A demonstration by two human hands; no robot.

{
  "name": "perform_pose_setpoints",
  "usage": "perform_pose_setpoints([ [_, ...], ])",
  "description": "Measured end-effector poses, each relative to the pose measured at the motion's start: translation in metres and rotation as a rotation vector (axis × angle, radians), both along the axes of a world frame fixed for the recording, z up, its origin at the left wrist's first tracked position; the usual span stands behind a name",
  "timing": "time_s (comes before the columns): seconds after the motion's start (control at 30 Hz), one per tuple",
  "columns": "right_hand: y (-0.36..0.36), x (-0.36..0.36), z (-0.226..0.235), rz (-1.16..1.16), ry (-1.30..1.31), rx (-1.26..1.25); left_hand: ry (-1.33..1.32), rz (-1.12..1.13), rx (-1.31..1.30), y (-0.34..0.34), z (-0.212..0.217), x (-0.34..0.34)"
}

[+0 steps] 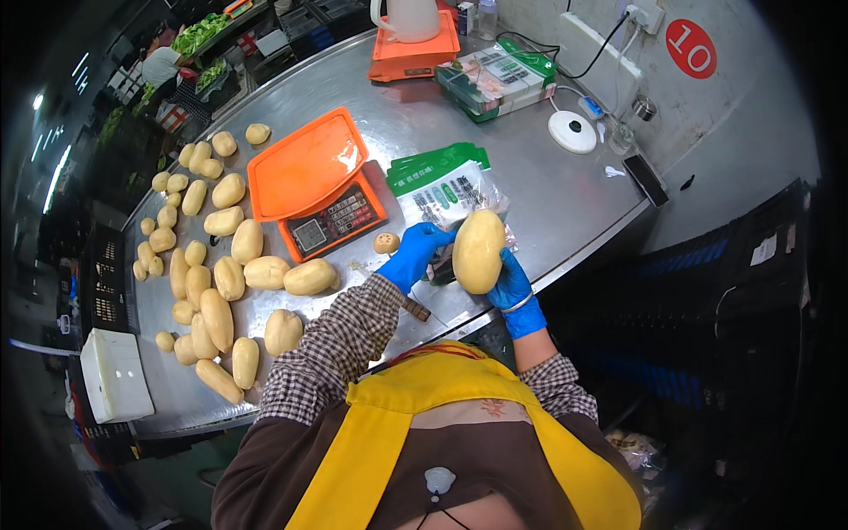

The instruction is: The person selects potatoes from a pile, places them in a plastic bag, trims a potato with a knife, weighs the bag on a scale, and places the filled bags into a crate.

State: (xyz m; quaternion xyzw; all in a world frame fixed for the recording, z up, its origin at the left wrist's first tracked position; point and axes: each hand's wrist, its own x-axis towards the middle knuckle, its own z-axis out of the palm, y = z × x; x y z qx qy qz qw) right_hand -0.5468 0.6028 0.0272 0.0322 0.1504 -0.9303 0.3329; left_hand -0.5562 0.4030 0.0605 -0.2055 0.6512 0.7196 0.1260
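My right hand (512,287), in a blue glove, is closed round a large, pale yellow lotus root segment (479,252), held upright above the table's near edge. My left hand (419,251), also gloved in blue, has its fingers pressed together just left of that segment; what they pinch, if anything, I cannot make out. Just beyond both hands lies a stack of green and white plastic bags (446,188). A small cut lotus root end (386,243) with holes showing sits left of my left hand. Below that hand, a brown handle-like piece (415,309) partly shows beside my sleeve.
Many lotus root segments (228,278) spread over the metal table's (424,119) left side. An orange scale (329,221) stands among them. Farther back are another orange scale (402,64) bearing a white jug, packed bags (496,78) and a white lid (572,132). Black crates (707,300) stand right.
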Motion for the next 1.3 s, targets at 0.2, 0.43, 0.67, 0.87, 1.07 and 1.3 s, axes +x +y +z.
perform_pose_setpoints([
  [0.2,0.008,0.011,0.023,0.105,0.243,0.315,0.738,0.239,-0.421,0.028,0.005,-0.002],
  [0.43,-0.013,0.003,0.028,-0.19,-0.101,0.22,1.087,0.099,-1.059,0.017,0.068,0.011],
  [0.67,-0.068,-0.01,0.073,-0.382,0.983,0.867,1.123,-0.062,-1.326,-0.006,0.102,0.029],
  [0.87,-0.143,-0.014,0.089,0.075,0.21,0.293,0.756,0.277,-0.714,-0.077,0.097,0.035],
  [1.07,-0.215,-0.041,0.032,-0.257,0.709,0.649,0.745,0.179,-1.049,-0.099,0.099,0.051],
  [1.3,-0.269,-0.057,0.058,0.051,0.591,0.426,0.815,0.637,-1.268,-0.173,0.071,0.074],
])
